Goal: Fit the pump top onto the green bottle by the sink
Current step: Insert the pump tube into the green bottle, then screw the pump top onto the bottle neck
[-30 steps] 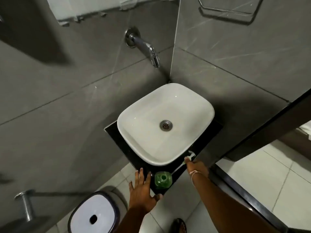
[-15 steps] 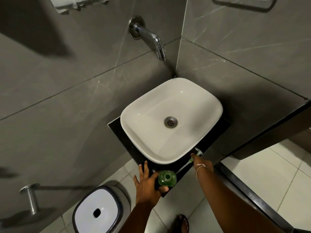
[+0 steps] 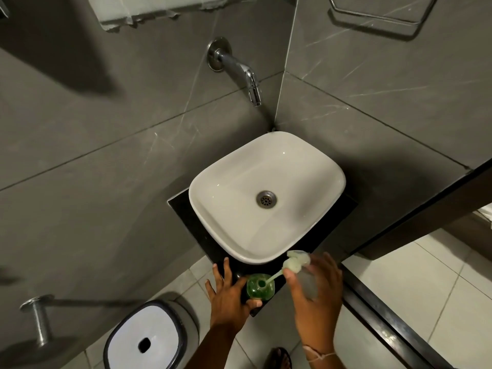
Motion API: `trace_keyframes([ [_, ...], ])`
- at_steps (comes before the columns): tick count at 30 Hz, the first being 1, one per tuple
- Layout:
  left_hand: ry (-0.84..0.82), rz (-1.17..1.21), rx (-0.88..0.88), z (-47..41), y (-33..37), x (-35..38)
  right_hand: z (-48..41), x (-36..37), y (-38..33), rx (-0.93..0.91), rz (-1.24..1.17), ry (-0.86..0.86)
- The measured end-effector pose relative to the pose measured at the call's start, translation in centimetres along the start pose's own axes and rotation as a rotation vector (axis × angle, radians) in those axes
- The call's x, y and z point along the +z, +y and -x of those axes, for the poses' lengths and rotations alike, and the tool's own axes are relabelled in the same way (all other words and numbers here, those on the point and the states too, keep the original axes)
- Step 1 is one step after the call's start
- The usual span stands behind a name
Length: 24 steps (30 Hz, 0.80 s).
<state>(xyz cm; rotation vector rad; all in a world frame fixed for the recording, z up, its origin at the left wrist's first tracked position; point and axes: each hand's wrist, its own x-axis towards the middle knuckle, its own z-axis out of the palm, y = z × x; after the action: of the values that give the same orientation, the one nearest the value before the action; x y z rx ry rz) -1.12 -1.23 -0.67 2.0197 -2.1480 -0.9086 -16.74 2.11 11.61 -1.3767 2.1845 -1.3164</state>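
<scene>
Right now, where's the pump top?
Head view, lower centre: the pump top is in the right hand, just off the sink's front corner, its tube entering the green bottle.

The green bottle (image 3: 260, 286) is a small translucent container, seen from above, standing upright with its round neck open. It sits just to the right of the left hand (image 3: 229, 298), whose thumb and forefinger wrap its left side, and just left of the right hand (image 3: 315, 291). The pump top (image 3: 296, 261) is pale, whitish-green and translucent, with a broad head and a thin dip tube (image 3: 274, 276). It is tilted, head up beside the right hand's fingertips, which pinch it. The tube slants down and left, its end inside the bottle's open neck. The collar is not yet seated.
</scene>
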Motion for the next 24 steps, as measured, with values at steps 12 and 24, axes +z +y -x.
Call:
trace_keyframes([
  [12, 0.005, -0.038, -0.01, -0.1, -0.2, 0.4, 3.2, 5.2, 5.5, -0.051, -0.015, -0.172],
  [24, 0.006, -0.026, -0.019, 0.1, 0.0, 0.5, 3.2, 5.6, 4.9, -0.066, 0.083, -0.316],
])
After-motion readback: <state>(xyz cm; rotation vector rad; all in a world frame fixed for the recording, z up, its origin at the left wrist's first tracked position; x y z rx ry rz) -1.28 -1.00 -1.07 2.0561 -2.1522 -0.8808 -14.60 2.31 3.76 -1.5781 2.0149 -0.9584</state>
